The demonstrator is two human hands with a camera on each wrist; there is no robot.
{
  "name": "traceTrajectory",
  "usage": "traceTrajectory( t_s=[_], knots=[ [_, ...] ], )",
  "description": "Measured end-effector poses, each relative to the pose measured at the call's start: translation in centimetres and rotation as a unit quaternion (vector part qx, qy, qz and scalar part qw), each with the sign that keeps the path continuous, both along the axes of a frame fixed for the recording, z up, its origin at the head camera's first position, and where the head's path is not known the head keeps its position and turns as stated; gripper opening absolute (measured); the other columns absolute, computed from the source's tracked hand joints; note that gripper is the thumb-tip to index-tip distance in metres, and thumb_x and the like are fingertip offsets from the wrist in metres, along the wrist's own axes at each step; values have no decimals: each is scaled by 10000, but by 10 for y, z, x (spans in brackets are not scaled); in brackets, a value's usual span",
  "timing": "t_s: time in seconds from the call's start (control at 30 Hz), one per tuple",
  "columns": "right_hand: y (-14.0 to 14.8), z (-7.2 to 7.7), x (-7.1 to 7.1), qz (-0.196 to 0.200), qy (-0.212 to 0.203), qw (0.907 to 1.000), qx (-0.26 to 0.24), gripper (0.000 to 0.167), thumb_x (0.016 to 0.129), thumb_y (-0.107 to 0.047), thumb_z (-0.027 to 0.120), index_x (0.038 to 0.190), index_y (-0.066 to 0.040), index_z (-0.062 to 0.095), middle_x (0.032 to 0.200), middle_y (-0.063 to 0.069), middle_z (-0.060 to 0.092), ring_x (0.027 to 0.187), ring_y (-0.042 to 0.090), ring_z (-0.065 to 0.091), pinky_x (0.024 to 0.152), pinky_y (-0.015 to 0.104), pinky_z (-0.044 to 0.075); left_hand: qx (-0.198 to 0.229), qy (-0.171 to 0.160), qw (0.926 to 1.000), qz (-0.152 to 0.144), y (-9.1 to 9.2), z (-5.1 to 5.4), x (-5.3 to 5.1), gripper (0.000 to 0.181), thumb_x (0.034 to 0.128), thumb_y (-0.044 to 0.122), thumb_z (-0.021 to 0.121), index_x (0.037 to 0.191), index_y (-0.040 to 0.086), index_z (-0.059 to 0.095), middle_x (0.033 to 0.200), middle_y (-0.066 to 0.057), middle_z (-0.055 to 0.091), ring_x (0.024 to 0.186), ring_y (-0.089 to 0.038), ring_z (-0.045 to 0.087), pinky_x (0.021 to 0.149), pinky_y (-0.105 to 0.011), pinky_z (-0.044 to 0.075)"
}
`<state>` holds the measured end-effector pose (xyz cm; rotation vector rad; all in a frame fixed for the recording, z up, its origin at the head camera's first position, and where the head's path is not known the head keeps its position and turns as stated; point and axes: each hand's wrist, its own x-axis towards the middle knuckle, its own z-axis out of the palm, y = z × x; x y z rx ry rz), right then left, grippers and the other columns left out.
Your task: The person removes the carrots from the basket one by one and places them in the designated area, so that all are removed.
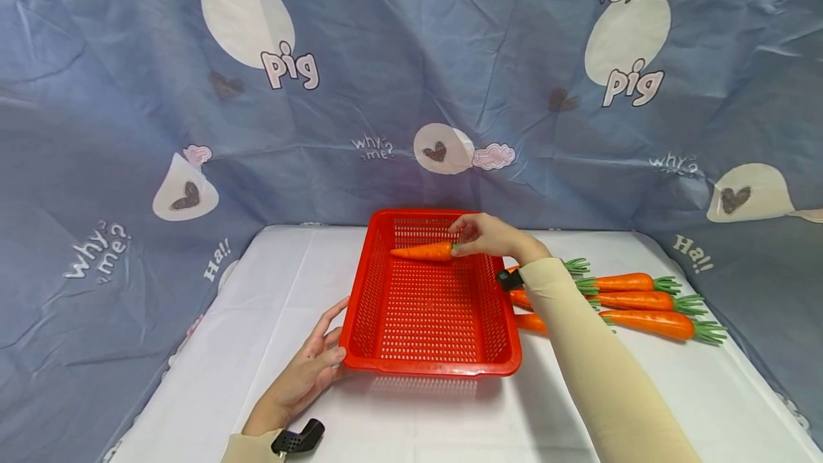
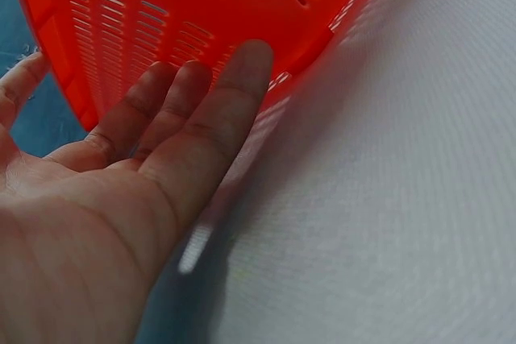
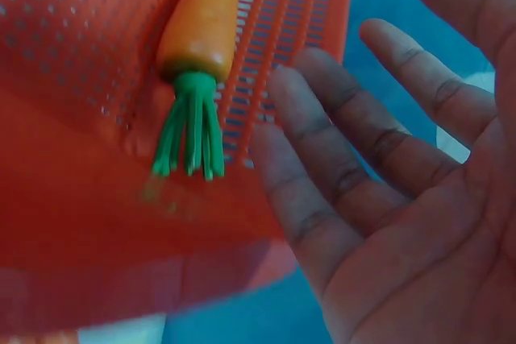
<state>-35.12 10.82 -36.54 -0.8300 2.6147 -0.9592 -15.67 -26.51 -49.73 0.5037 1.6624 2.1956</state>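
Note:
A red plastic basket [image 1: 427, 366] with slotted walls sits at the middle of the table. One carrot [image 1: 423, 252] lies inside near its far wall, pointed end to the left. Over its green top is my right hand [image 1: 491, 236]; the right wrist view shows the fingers [image 3: 310, 151] spread and apart from the green stems [image 3: 192, 130]. At the basket's near left corner is my left hand [image 1: 305, 375], its thumb at the rim. In the left wrist view, its extended fingers [image 2: 205, 122] rest against the outer wall [image 2: 193, 6].
Several more carrots [image 1: 649, 321] lie on the white table right of the basket, some partly hidden by my right sleeve [image 1: 598, 363]. A blue printed cloth [image 1: 360, 56] hangs behind the table and along both sides.

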Motion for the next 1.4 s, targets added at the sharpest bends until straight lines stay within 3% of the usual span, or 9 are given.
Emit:
traceTrajectory(
  t_s=[0.33, 0.57, 0.8, 1.4],
  knots=[
    [-24, -9, -2, 47, -40, 10000, 67, 443, 942, -167, 817, 1336, -20, 679, 1247, 238, 698, 1042, 281, 634, 978, 398, 535, 39, 79, 10000, -31, 1, -1, 1, 807, 1070, 87, 540, 1726, 309, 124, 1583, -75, 517, 1370, -259, 624, 1059, -417, 580],
    [-37, -19, -3, -90, -77, 9998, 156, 482, 963, -175, 799, 1387, -6, 646, 1385, 237, 668, 1305, 416, 607, 1151, 534, 487, 13, 62, 10000, -17, 3, -1, 2, 804, 1071, 93, 546, 1726, 305, 130, 1585, -96, 507, 1371, -257, 619, 1065, -410, 577],
    [-43, -31, -6, -178, 67, 9995, 256, 486, 955, -169, 805, 1386, -8, 648, 1396, 221, 666, 1340, 398, 591, 1194, 536, 455, 40, 54, 10000, -16, 4, -1, 2, 805, 1070, 100, 558, 1725, 301, 136, 1585, -101, 508, 1371, -255, 619, 1066, -407, 576],
    [-50, -49, -13, -208, 293, 9955, 881, 721, 923, -173, 833, 1550, 5, 524, 1557, 224, 575, 1497, 417, 484, 1265, 530, 376, 48, 52, 10000, 12, 1, 3, 4, 809, 1072, 96, 551, 1727, 300, 121, 1607, -102, 493, 1381, -276, 619, 1066, -433, 575]
  ],
)
